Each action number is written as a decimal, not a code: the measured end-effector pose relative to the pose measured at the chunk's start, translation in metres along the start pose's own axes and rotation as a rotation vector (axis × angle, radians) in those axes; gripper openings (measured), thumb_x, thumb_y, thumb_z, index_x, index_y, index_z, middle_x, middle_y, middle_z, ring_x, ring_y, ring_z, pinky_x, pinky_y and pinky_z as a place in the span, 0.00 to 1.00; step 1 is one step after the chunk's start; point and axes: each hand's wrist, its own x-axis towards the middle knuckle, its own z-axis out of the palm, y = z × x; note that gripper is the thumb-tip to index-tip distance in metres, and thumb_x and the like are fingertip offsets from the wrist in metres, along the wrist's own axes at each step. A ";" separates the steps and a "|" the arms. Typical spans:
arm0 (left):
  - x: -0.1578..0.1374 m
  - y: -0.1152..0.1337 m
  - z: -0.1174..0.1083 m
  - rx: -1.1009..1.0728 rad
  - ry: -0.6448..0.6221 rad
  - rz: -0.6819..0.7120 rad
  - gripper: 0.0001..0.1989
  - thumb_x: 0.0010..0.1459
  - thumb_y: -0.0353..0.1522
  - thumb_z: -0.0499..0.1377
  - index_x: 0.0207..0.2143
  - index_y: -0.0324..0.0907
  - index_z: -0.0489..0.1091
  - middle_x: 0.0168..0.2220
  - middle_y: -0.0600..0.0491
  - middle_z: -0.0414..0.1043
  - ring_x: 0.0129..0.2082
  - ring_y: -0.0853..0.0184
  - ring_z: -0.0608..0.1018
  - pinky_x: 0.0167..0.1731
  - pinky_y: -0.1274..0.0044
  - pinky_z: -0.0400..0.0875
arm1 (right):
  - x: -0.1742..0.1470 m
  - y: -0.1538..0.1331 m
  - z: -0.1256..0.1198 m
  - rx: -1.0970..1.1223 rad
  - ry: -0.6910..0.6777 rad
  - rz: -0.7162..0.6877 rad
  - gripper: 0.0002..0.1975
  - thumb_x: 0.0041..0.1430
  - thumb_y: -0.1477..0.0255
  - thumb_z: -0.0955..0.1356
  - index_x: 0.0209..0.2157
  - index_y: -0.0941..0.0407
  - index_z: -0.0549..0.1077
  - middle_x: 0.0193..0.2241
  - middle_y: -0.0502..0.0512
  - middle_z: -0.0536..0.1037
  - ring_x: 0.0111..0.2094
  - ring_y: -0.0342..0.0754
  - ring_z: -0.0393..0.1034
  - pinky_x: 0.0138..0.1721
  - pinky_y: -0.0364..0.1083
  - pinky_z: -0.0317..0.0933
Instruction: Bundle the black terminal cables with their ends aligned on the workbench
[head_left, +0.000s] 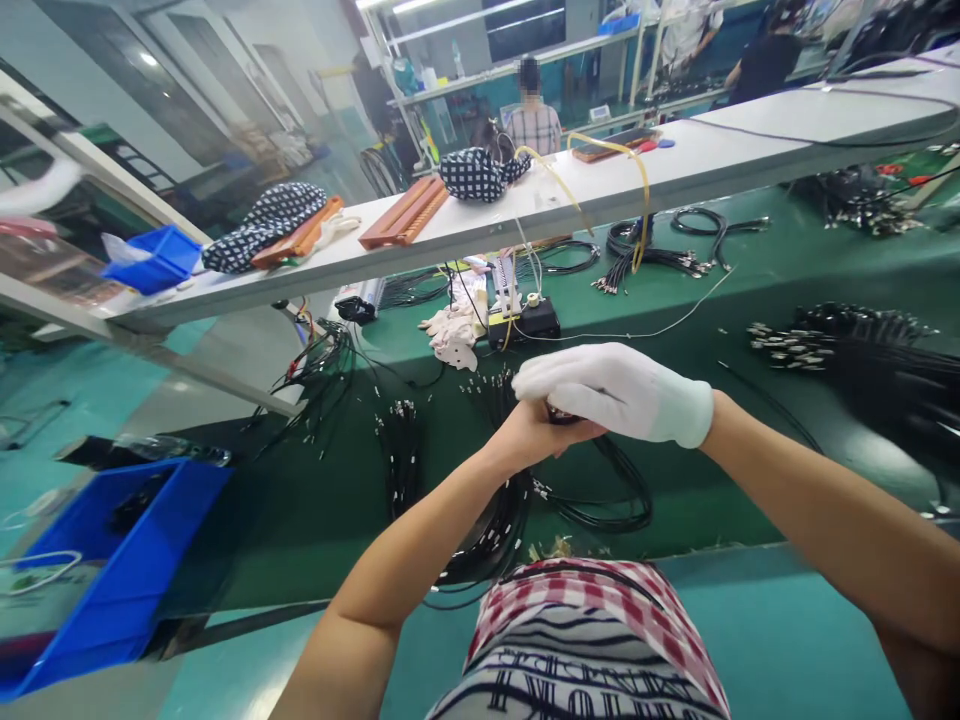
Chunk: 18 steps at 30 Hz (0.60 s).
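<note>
Just right of the frame's centre the two hands meet over the green worktop: the right hand, in a white glove, lies folded over the bare left hand, and between them a small dark object is pinched, most of it hidden, so what exactly it is cannot be told. Both hands are closed around it, the left from below and the right from above. From under the hands a bundle of black cables loops down toward the lower centre of the frame, and the dark object looks to be an end of that bundle (though the join is covered). The step in hand seems to be working on a cable end held between both hands, perhaps seating or twisting a small part. The next move would call for a firm grip from the left hand while the right turns or presses, without letting the loops snag on the loose cable bunches lying just left of centre. Beyond the hands, toward upper centre, sit a pair of spare gloves and a small black box; a blue bin stands at the lower left.
</note>
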 end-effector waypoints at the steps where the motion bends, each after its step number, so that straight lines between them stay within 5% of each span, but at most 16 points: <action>1: 0.002 -0.001 0.000 -0.010 0.000 0.003 0.20 0.46 0.44 0.68 0.24 0.37 0.67 0.14 0.59 0.57 0.15 0.76 0.61 0.16 0.80 0.54 | 0.000 0.000 0.001 -0.016 0.036 -0.023 0.21 0.71 0.63 0.56 0.51 0.57 0.74 0.54 0.55 0.72 0.57 0.51 0.64 0.59 0.49 0.56; 6: 0.009 0.002 -0.002 -0.098 -0.026 0.019 0.20 0.44 0.43 0.69 0.23 0.37 0.65 0.16 0.60 0.54 0.16 0.79 0.57 0.16 0.82 0.49 | -0.008 0.008 -0.003 0.048 0.048 0.037 0.27 0.70 0.55 0.56 0.57 0.56 0.69 0.57 0.56 0.68 0.59 0.52 0.61 0.62 0.51 0.53; 10: 0.004 0.031 -0.014 -0.239 -0.035 0.089 0.14 0.52 0.39 0.65 0.32 0.36 0.71 0.19 0.59 0.56 0.16 0.80 0.57 0.16 0.82 0.48 | -0.054 0.028 0.002 0.192 0.278 0.269 0.31 0.67 0.50 0.58 0.63 0.53 0.60 0.60 0.56 0.65 0.61 0.53 0.57 0.63 0.53 0.49; 13: -0.001 0.063 -0.021 -0.273 0.043 0.194 0.10 0.54 0.35 0.65 0.31 0.36 0.71 0.19 0.59 0.56 0.15 0.81 0.57 0.17 0.83 0.49 | -0.096 0.037 0.026 0.342 0.173 0.408 0.34 0.66 0.50 0.61 0.65 0.55 0.55 0.58 0.61 0.66 0.60 0.56 0.57 0.60 0.56 0.52; 16: 0.003 0.083 -0.023 -0.281 0.187 0.230 0.09 0.56 0.33 0.63 0.29 0.36 0.70 0.18 0.60 0.52 0.14 0.82 0.55 0.17 0.84 0.48 | -0.122 0.033 0.056 0.470 0.215 0.526 0.27 0.67 0.56 0.62 0.59 0.58 0.61 0.45 0.61 0.74 0.47 0.53 0.69 0.48 0.51 0.63; 18: 0.008 0.085 -0.024 -0.277 0.247 0.255 0.09 0.56 0.34 0.63 0.30 0.36 0.70 0.18 0.61 0.49 0.14 0.82 0.55 0.17 0.84 0.48 | -0.132 0.030 0.070 0.550 0.310 0.588 0.18 0.69 0.59 0.62 0.49 0.58 0.67 0.31 0.55 0.72 0.31 0.46 0.67 0.34 0.45 0.63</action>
